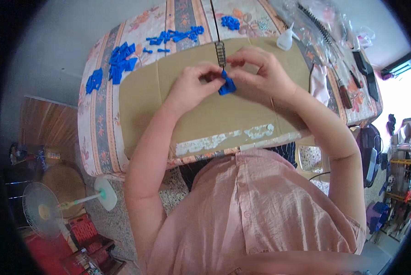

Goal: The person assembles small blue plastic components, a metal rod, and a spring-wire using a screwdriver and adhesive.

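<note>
A patterned floral cloth covers the tabletop [90, 130], where a smooth tan cardboard sheet [146, 107] lies creased, its near edge scarred by torn white paper. Over it, the left hand [187, 87] pinches a small angular blue plastic piece [228, 87] just below a dark wire coil [220, 52]. The right hand [272, 75] curves alongside, thumb and forefinger apart; whether they grip, I cannot tell. Matching blue parts [121, 64] lie heaped beyond.

Pink shirt [205, 215], creased, button front, below left hand [191, 87] and right hand [267, 73]. Round matching button [247, 214] on placket. Short sleeve [355, 229], right side, well below hand. Dark pale-striped garment [192, 173] nearer hands.
</note>
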